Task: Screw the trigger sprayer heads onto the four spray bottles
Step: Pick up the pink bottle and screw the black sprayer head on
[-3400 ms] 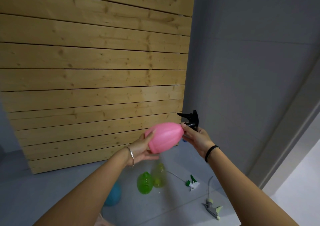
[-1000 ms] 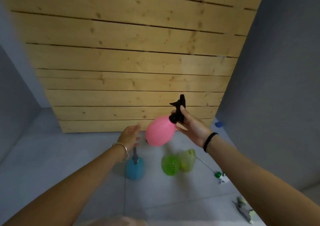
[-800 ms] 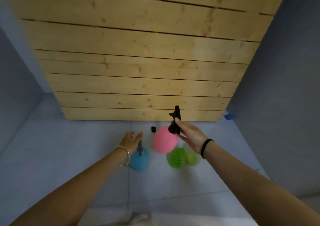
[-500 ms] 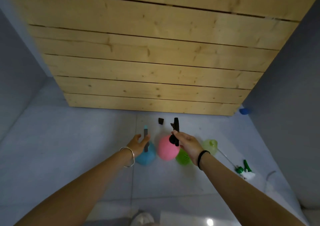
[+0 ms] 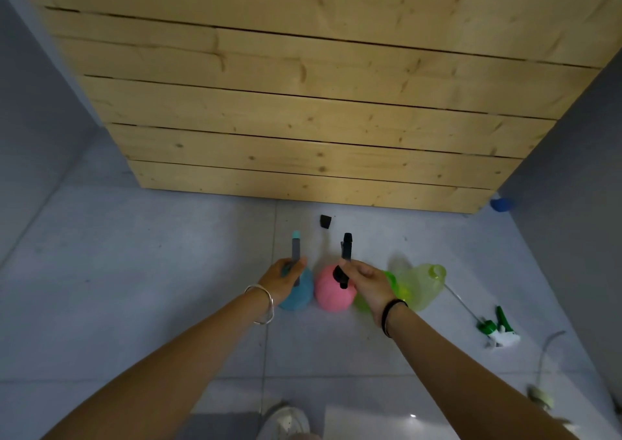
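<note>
Pinching the black sprayer head on the pink bottle, the right hand has its grip closed there, bottle upright on the grey floor; left hand clasps the blue bottle just at 9 o'clock of the pink, its grey sprayer standing up. At 3 o'clock sit a green bottle and a yellow-green bottle, both headless. Farther toward 4 o'clock lie a loose green-white sprayer head and another pale one; wooden slat panel at 12.

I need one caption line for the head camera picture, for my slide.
Right hand sets the pink bottle on the floor; left hand touches the blue bottle.
</note>
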A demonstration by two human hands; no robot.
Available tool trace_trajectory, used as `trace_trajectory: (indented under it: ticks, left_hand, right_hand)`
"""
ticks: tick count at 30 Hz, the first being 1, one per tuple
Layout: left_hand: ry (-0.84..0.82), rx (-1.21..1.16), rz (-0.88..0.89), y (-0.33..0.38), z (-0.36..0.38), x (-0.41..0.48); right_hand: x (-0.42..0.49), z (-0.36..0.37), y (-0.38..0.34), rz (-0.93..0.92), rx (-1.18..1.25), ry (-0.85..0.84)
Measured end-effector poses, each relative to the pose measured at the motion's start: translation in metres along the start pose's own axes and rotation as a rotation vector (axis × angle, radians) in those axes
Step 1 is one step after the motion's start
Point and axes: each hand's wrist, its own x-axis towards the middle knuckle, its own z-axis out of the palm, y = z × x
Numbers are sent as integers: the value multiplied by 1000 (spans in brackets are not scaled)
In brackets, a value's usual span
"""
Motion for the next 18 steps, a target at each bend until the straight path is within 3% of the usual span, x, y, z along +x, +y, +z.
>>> trace_trajectory:
  ticks: [18]
  left_hand:
    - [-17, 4, -10, -3, -2, 4]
  right_hand:
    - [9, -10, -3, -46, -130, -86]
